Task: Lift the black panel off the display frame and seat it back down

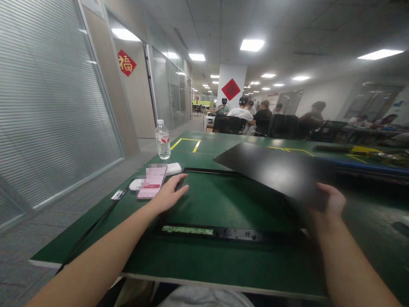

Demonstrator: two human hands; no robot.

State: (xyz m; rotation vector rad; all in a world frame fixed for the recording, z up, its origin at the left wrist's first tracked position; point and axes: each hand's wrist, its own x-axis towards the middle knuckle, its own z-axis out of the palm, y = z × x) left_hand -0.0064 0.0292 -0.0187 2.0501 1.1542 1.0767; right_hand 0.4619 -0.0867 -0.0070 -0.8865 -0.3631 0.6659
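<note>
Precariously, the right hand [330, 203] pinches the tilted dark panel [275, 169] by its edge, so a slack grip could drop it onto the open frame [239, 234] between the hands. The left hand [170, 192] is spread at the frame's side, the phone [152, 182] crowding its outer side, the bottle [163, 140] beyond

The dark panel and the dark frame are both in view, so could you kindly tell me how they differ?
The panel is a solid sheet, while the frame is open in the middle, showing the green table. The panel is held tilted in the right hand; the frame lies on the table. The panel's visible face is plain, whereas the frame's near side bears a green strip. Both are dark.
</note>
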